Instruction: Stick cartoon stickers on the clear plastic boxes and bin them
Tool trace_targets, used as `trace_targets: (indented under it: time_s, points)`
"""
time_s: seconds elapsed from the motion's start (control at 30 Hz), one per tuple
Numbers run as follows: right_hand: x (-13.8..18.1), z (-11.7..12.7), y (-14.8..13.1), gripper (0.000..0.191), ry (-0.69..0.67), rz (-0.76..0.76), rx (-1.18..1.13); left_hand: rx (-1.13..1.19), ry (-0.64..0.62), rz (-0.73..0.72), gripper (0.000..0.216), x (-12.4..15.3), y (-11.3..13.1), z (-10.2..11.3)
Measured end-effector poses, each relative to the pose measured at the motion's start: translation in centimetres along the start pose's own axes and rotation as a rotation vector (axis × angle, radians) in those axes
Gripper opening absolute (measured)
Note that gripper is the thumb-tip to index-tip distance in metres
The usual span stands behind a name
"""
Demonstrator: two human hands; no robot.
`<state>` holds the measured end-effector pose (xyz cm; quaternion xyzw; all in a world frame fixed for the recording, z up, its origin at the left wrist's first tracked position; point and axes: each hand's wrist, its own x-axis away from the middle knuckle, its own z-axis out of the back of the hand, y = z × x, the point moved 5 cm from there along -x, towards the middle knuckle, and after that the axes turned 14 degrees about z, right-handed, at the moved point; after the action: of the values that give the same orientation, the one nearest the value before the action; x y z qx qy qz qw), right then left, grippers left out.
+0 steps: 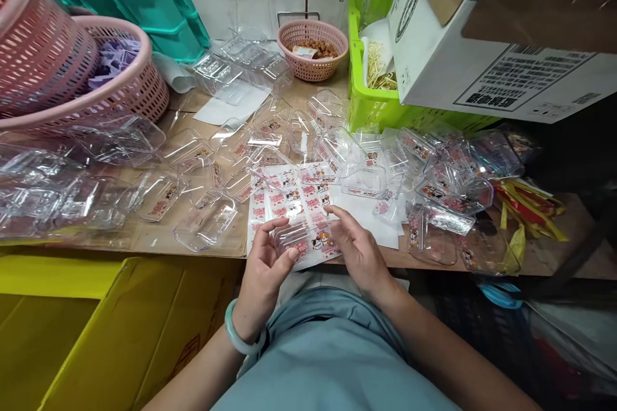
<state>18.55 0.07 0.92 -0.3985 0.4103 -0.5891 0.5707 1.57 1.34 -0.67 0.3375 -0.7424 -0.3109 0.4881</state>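
My left hand (pixel 266 263), with a pale green bangle at its wrist, grips the left end of a clear plastic case (pixel 301 234) between thumb and fingers. My right hand (pixel 357 249) closes around the case's right end, its index finger along the far side. Directly below lies a sticker sheet (pixel 282 196) printed with pink lettering and cartoon cats. Prints show through the clear plastic, so I cannot tell which are on the case. White paper (pixel 369 209) lies under the sheet's right side.
Clear cases (pixel 205 221), several with stickers, cover the table on both sides. Behind stand a pink basket (pixel 313 67) of brown pieces, a green crate (pixel 371 103) and a white carton (pixel 453 70). At left is a larger pink basket (pixel 149 87); yellow-red strips (pixel 527 205) lie right.
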Motion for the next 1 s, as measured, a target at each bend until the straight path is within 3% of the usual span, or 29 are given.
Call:
trace_targets:
  time_s: [0.13, 0.23, 0.33, 0.43, 0.57, 0.63, 0.73, 0.83, 0.93, 1.0]
  points:
    - [0.2, 0.2, -0.2, 0.055, -0.107, 0.068, 0.023, -0.042, -0.036, -0.053, 0.043, 0.2, -0.1, 0.0]
    - [-0.2, -0.5, 0.2, 0.053, -0.217, 0.066, -0.087, -0.003, -0.063, -0.065, 0.043, 0.3, 0.1, 0.4]
    - [-1.0, -1.7, 0.4, 0.059, -0.372, 0.068, -0.216, -0.096, -0.007, -0.153, 0.043, 1.0, 0.9, 1.7]
    - [-2.3, -2.4, 0.3, 0.065, -0.444, 0.141, -0.191, -0.474, 0.191, -0.355, 0.052, 2.4, 2.2, 3.5]
    - [-3.8, -3.0, 0.1, 0.07, -0.367, 0.3, 0.11, -0.999, 0.731, -0.76, 0.063, 4.6, 4.6, 6.7]
    - [-4.0, -4.2, 0.0, 0.069, -0.374, 0.354, 0.155, -1.143, 0.88, -0.784, 0.055, 4.3, 5.2, 8.4]
    - [-4.2, -6.1, -0.6, 0.069, -0.365, 0.467, 0.199, -1.265, 0.871, -0.703, 0.023, 3.0, 5.4, 10.5]
    - [-4.1, -6.9, -1.8, 0.068, -0.32, 0.537, 0.217, -1.139, 0.829, -0.702, 0.004, 3.1, 5.4, 11.3]
    - [-3.9, -6.8, -2.8, 0.069, -0.275, 0.48, 0.043, -0.688, 0.825, -0.598, 0.031, 4.1, 5.4, 11.2]
    - [-3.6, -6.6, -3.6, 0.069, -0.201, 0.444, -0.085, -0.312, 0.711, -0.443, 0.046, 4.1, 5.0, 10.2]
